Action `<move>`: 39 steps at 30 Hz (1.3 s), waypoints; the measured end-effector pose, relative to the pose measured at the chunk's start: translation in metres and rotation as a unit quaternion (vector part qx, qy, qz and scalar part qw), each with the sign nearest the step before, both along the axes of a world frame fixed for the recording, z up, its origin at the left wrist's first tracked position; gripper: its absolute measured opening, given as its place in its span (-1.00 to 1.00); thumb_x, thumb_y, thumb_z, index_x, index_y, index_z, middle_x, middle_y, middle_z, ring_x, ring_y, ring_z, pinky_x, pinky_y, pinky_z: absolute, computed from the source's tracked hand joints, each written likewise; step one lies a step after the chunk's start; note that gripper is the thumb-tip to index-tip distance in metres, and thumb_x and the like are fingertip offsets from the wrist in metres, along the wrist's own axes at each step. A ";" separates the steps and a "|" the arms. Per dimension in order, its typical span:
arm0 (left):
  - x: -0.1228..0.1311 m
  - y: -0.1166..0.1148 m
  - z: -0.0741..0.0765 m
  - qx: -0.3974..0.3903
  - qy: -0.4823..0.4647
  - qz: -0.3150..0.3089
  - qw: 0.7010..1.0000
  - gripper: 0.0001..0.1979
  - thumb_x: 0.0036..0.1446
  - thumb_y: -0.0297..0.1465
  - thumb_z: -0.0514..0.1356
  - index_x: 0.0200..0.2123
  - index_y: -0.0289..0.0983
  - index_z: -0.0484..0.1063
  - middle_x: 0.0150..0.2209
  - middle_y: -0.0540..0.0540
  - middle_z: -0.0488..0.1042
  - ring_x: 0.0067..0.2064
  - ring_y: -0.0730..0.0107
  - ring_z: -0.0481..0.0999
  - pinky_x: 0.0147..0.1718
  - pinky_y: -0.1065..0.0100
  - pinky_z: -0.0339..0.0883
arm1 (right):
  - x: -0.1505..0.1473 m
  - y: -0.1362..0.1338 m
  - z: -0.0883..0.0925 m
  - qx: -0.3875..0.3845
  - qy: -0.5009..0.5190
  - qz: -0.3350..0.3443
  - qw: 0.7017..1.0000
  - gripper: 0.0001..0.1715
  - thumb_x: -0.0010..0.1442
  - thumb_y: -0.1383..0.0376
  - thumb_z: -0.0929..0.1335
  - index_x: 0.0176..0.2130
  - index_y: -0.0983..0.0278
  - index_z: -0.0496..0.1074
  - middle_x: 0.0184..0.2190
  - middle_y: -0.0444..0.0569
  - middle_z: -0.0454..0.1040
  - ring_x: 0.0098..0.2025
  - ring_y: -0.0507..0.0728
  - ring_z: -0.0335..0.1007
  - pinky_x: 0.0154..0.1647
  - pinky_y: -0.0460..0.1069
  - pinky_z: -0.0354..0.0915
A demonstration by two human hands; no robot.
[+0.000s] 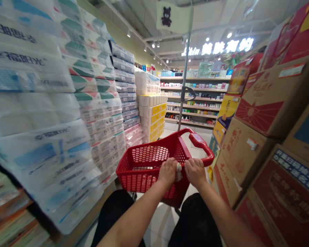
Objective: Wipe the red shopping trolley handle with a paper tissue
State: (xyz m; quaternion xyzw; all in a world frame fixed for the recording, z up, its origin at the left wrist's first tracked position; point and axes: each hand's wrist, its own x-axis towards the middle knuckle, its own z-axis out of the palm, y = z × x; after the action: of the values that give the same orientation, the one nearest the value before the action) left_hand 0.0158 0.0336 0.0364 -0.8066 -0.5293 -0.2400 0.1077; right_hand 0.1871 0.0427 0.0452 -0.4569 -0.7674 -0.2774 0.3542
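Note:
A small red plastic shopping cart [146,176] with a perforated basket stands in front of me, turned at an angle. My left hand [168,172] is closed over the near rim of its basket. A crumpled whitish piece [179,172], like tissue or cloth, shows at that hand's thumb side; I cannot tell whether the hand grips it. Just to the right, my right hand [195,170] is wrapped over the rim near the cart's corner. The cart's raised handle [202,145] curves beyond that hand. A grey pole [185,79] rises from behind the cart to a pale bear flag [173,19].
Tall stacks of wrapped tissue packs [51,133] line the left side. Stacked cardboard boxes [254,103] stand close on the right. Shelves of small goods [203,91] cross the far end of the aisle. Pale floor tiles [157,219] show between my legs.

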 end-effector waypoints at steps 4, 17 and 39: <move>0.003 -0.004 -0.006 -0.008 0.023 -0.017 1.000 -0.58 0.24 -0.47 -0.05 0.17 -0.25 0.14 0.13 -0.19 0.28 0.10 0.17 0.28 0.03 0.14 0.23 | -0.014 0.001 -0.003 -0.014 0.027 -0.051 0.998 -0.77 0.26 0.32 0.27 -0.45 0.23 0.37 -0.43 -0.05 0.40 -0.24 0.18 0.23 -0.04 0.12 0.00; 0.001 -0.011 -0.023 0.083 -0.032 -0.030 0.996 -0.50 0.17 -0.55 -0.03 0.20 -0.29 0.16 0.18 -0.18 0.29 0.21 0.22 0.22 0.16 0.15 0.15 | -0.027 0.002 -0.004 -0.011 0.037 -0.059 0.998 -0.79 0.22 0.31 0.29 -0.47 0.23 0.35 -0.45 -0.06 0.39 -0.27 0.17 0.19 -0.08 0.10 -0.03; -0.034 -0.005 -0.019 0.086 0.082 -0.127 0.985 -0.80 0.27 -0.41 0.03 -0.14 -0.21 0.44 -0.17 -0.09 0.39 -0.17 0.33 0.35 -0.13 0.28 0.34 | -0.032 0.004 -0.006 0.006 0.038 -0.051 0.998 -0.77 0.25 0.32 0.26 -0.45 0.23 0.35 -0.45 -0.07 0.36 -0.25 0.15 0.19 -0.03 0.10 -0.03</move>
State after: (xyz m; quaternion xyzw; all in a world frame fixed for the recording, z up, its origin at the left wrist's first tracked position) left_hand -0.0186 0.0288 0.0175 -0.8721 -0.3888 -0.2293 0.1888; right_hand 0.1553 0.0464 0.0395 -0.5038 -0.7274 -0.2823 0.3707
